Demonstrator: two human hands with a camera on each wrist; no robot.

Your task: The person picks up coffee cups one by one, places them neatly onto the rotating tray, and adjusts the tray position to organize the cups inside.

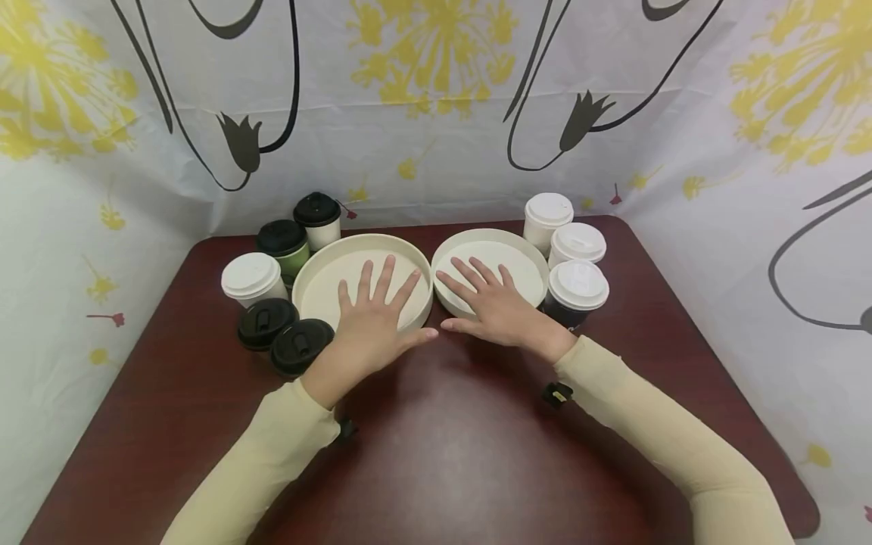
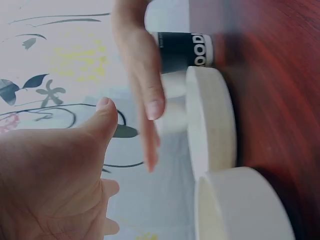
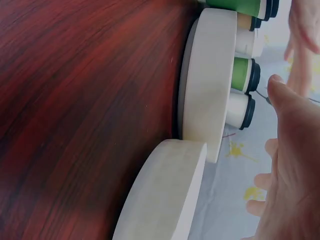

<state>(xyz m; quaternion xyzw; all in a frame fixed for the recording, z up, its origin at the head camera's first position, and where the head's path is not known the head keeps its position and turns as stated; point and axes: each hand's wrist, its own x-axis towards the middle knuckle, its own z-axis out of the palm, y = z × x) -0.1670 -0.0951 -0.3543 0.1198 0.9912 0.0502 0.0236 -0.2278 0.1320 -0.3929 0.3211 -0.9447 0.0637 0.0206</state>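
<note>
Fingers (image 1: 385,277) spread over two trays (image 1: 322,294) beside eight cups (image 1: 250,277).

Illumination in the head view is moderate and diffuse, and appears to come from above. The table (image 1: 443,469) carries a broad, pale glare patch at front centre and darkens toward its sides. Soft-edged shadows fall below the hands (image 1: 371,325) and along the front of the trays (image 1: 422,314). Wide-angle distortion stretches the printed curtain (image 1: 436,189) toward the outer edges. Both wrist views are softer and hazier. In the left wrist view, the upper-left area is washed out and the white cups (image 2: 173,119) are blurred. The right wrist view brightens toward upper right.
</note>
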